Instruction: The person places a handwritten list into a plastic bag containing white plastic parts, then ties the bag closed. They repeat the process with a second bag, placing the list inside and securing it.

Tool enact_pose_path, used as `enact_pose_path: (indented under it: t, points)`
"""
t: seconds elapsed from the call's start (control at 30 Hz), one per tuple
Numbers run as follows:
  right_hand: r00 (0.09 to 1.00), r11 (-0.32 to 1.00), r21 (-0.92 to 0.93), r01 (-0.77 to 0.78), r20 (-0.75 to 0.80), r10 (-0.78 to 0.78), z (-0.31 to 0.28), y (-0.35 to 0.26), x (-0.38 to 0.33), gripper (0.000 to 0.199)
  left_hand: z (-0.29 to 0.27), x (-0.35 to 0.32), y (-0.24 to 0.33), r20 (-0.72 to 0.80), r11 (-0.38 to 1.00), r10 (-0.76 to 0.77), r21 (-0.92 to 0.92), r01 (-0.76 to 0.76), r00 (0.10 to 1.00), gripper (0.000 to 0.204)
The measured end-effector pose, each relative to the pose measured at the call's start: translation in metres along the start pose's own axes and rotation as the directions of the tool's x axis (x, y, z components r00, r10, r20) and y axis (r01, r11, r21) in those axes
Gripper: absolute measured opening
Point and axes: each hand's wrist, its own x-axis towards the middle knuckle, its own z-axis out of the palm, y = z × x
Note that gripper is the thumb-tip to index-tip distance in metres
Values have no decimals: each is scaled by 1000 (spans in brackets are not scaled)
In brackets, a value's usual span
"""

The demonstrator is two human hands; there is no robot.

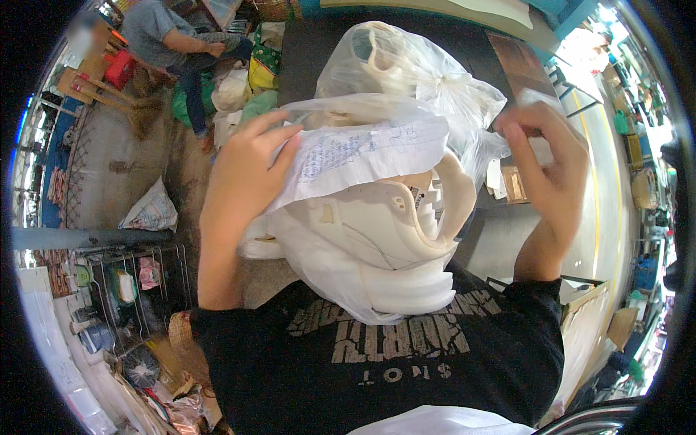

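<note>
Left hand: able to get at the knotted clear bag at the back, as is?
Probably not directly: the left hand seems busy holding the written sheet, and raised film of the front bag lies between it and the knotted bag.

Bright upper-right glare, curved edges, black corners.

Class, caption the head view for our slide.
Left hand at a handwritten sheet, right hand opposite, pale shoe and clear plastic between.
</note>
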Motion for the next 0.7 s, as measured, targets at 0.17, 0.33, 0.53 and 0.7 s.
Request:
enact_pose_path:
  t: [0.17, 0.33, 0.53, 0.7]
  points:
    - [851, 912, 284, 295, 356, -386, -43, -22, -19, 26, -18, -18, -20, 5, 941, 114, 319, -110, 993, 26]
    - [485, 856, 500, 132, 720, -496, -36, -30, -50, 40, -28, -22, -24, 337, 983, -118, -90, 157, 934, 33]
    - [409, 942, 299, 152, 849, -335, -24, -31, -63, 62, -19, -14, -8, 313, 981, 26, -191, 36, 950, 38]
    - [339, 953, 294, 79, 891, -303, -20, -33, -70, 52, -2, -8, -22, 385, 964, -120, -174, 200, 915, 35]
